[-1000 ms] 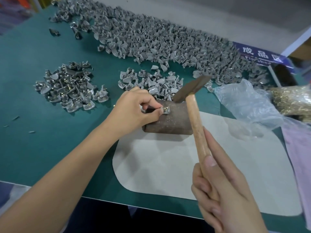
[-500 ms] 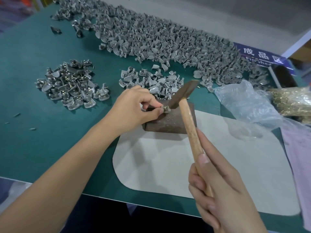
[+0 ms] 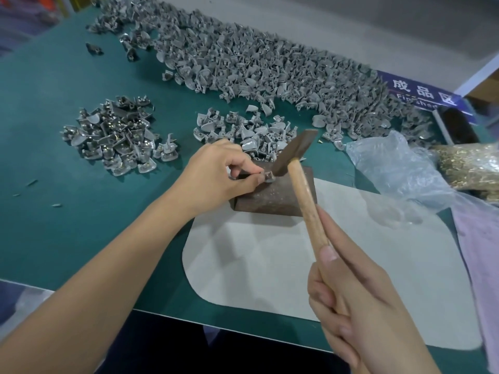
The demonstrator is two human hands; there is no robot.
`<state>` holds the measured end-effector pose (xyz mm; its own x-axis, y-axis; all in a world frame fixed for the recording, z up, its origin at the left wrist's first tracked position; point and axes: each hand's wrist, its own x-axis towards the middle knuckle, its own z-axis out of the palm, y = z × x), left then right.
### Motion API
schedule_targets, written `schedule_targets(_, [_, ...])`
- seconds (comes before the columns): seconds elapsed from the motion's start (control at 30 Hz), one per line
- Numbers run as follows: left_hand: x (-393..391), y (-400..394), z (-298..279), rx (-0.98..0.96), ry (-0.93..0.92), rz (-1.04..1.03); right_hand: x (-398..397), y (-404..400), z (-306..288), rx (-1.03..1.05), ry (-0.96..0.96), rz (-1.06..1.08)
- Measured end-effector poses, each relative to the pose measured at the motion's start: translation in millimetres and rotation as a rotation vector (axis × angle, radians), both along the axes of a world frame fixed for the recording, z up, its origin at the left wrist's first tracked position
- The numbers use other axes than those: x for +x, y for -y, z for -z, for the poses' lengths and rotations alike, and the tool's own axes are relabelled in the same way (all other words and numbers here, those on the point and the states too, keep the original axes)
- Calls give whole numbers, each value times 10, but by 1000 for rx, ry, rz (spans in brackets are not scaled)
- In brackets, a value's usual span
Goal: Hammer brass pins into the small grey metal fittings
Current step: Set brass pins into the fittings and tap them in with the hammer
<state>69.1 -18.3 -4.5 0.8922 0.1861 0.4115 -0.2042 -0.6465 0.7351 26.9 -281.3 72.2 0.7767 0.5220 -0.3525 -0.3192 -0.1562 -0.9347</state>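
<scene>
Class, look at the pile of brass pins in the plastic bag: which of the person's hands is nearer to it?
The right hand, gripping the hammer below and left of the pins. The left hand is farther left, pinching a fitting on the block.

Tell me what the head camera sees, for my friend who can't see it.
A left hand pinches a small grey fitting on a brown block while the right hand brings a wooden-handled hammer down onto it. Piles of grey fittings cover the green table.

even, soft overhead light, faint shadows on the pale mat [image 3: 270,265], wide-angle bending at edges, corners blurred
</scene>
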Motion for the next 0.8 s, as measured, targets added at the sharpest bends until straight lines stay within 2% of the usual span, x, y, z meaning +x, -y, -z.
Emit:
schedule_targets(0.1, [-2, -1, 4, -7, 2, 4, -3, 23, 20, 35, 49, -4])
schedule_targets(0.2, [4, -22, 15, -11, -7, 9, 0, 11, 15, 10, 4, -27])
schedule_targets(0.33, [8, -17, 20, -22, -6, 16, 2, 12, 62, 57, 71, 30])
schedule_targets(0.43, [13, -19, 36, -45, -23, 7, 36, 4, 62, 46, -8, 20])
schedule_targets(0.57, [13, -20, 39, -68, -28, 18, 36, 4, 100, 92, 73, 58])
schedule_targets(0.7, [12, -26, 43, -69, -36, 13, 17, 20, 90, 66, 17, 14])
schedule_targets(0.8, [9, -21, 29, -61, -33, 28, -55, 35, 105, 129, 137, 107])
